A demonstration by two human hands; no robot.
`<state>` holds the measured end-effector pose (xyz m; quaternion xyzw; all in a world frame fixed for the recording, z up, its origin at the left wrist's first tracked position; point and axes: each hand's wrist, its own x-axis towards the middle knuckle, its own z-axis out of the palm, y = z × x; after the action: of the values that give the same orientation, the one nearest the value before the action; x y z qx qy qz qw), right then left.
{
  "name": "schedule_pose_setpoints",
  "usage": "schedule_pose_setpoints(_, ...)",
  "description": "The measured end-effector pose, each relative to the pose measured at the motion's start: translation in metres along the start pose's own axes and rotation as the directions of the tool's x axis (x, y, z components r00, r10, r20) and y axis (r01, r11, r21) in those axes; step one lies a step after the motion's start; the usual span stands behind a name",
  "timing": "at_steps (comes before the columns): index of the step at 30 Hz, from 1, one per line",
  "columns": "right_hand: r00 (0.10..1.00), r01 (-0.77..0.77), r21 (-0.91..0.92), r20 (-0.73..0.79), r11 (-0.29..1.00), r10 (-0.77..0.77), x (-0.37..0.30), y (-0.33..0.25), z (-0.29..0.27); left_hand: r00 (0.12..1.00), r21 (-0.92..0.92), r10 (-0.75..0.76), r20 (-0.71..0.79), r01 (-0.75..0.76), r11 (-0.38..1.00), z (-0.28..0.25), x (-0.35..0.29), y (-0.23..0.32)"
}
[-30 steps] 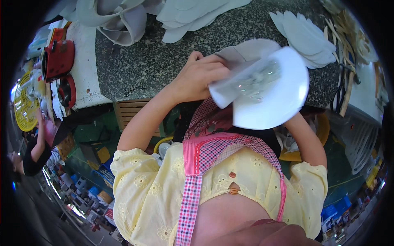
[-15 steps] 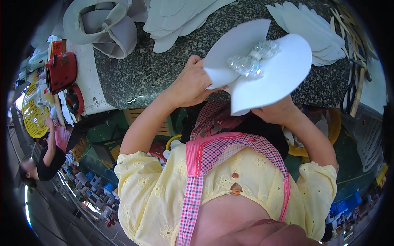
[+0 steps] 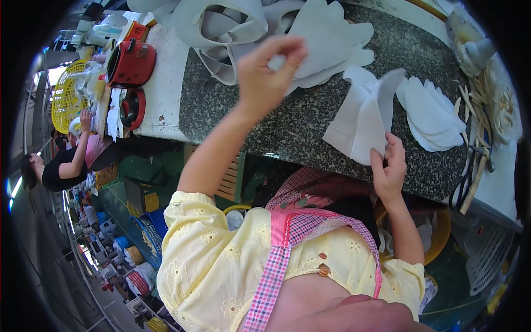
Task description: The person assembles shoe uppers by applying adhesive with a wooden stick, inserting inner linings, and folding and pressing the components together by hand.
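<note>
Pinching one curved white piece (image 3: 359, 124) at a speckled slab (image 3: 287, 135)

The person's two hands are well apart. The right hand (image 3: 389, 169) has its thumb and fingers clamped on the lower edge of the single white piece, which stands near the front of the slab (whether it touches the stone is hard to tell). The left hand (image 3: 268, 77), blurred, is raised in front of one stack of flat white pieces (image 3: 323, 47); whether its fingertips meet cannot be told.

A second stack, one fan of white flats (image 3: 434, 116), lies just right of the curved piece. Beyond it rests one wooden-handled tool (image 3: 473, 182). Several formed white shapes (image 3: 221, 25) overlap at the back, too tangled to count. On the left sit two red objects, one larger container (image 3: 133, 63) and one smaller round item (image 3: 133, 108). One co-worker (image 3: 63, 169) is near one yellow basket (image 3: 63, 99).
</note>
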<state>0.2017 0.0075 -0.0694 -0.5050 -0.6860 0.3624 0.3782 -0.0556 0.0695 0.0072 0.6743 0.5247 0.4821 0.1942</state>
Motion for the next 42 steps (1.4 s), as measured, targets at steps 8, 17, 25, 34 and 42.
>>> schedule_pose_setpoints(8, 0.944, 0.273, -0.175, -0.142, 0.946, -0.298, 0.012, -0.042, -0.007, 0.622, 0.486, 0.246, 0.743, -0.755, 0.441, -0.033, 0.048, -0.038)
schedule_pose_setpoints(17, 0.927, 0.369, -0.202, 0.148, 0.907, -0.344, 0.068, -0.081, 0.111, 0.767, 0.509, 0.227, 0.600, -0.585, 0.632, -0.007, 0.063, -0.039)
schedule_pose_setpoints(25, 0.949, 0.316, -0.470, 0.146, 0.825, -0.280, 0.068, -0.062, 0.143, 0.850, -0.109, 0.090, -0.520, -0.170, 0.979, -0.112, 0.117, 0.027)
schedule_pose_setpoints(34, 0.927, 0.371, -0.392, 0.212, 0.842, -0.309, 0.074, -0.083, 0.167, 0.454, 0.659, 0.479, -0.751, 0.465, 0.592, -0.392, 0.034, -0.102)
schedule_pose_setpoints(42, 0.747, 0.665, -0.303, 0.277, 0.683, -0.604, 0.057, -0.076, 0.144, 0.765, 0.811, 0.275, -0.583, 0.525, 0.260, -0.435, 0.022, -0.190)
